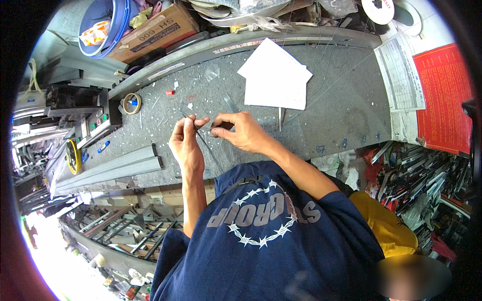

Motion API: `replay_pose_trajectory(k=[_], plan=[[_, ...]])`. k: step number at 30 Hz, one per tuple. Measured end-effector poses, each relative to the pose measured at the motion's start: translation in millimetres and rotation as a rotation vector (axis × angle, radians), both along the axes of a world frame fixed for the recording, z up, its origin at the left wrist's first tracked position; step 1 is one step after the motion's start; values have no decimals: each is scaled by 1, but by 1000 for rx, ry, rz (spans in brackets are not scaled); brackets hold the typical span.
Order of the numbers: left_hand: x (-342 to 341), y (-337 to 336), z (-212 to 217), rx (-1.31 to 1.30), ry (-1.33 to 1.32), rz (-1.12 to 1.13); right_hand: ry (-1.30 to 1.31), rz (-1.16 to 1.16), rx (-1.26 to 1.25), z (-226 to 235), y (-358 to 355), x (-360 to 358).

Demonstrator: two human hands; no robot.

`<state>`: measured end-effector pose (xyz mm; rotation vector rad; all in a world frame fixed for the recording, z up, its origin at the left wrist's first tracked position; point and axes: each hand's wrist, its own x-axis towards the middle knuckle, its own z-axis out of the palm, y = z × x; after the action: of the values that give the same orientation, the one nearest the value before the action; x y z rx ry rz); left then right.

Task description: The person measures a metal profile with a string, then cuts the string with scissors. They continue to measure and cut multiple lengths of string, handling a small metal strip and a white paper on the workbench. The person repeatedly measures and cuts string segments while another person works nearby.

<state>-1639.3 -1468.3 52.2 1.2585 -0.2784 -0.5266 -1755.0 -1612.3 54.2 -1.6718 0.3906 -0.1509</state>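
Above the workbench point(346, 95), my left hand point(187, 145) is closed in a pinch on a thin dark strip point(207, 147). That strip slants from beyond the fingertips down toward my shirt. Just right of it, my right hand point(245, 133) is curled, thumb and fingers brought together around something small and dark that I cannot make out. The fingertips of both hands are close together. A flat grey strip point(231, 103) lies just beyond my right hand. Farther right, a slim metal tool point(280, 119) sticks out from under white paper sheets point(276, 75).
A tape roll point(132, 103) and a red cap point(170, 93) lie on the bench's left side. Long grey metal profiles point(110, 168) rest along its near left edge. Behind stand a cardboard box point(155, 32) and a blue bucket point(118, 30). Another person's yellow garment point(384, 223) shows at lower right.
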Motion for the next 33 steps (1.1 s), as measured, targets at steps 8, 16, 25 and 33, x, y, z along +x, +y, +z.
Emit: replay_pose_trajectory(k=[8,16,25,33], plan=[[3,0,-4,6,5,4,-173,-120,-246,3,0,-2],[12,0,-16,-94,81,7,9,93,-419,0,8,-38],[18,11,-20,-74,146,-6,231,253,-330,-1,-1,-123],[-8,93,-43,270,251,-743,466,52,-14,33,-31,-188]])
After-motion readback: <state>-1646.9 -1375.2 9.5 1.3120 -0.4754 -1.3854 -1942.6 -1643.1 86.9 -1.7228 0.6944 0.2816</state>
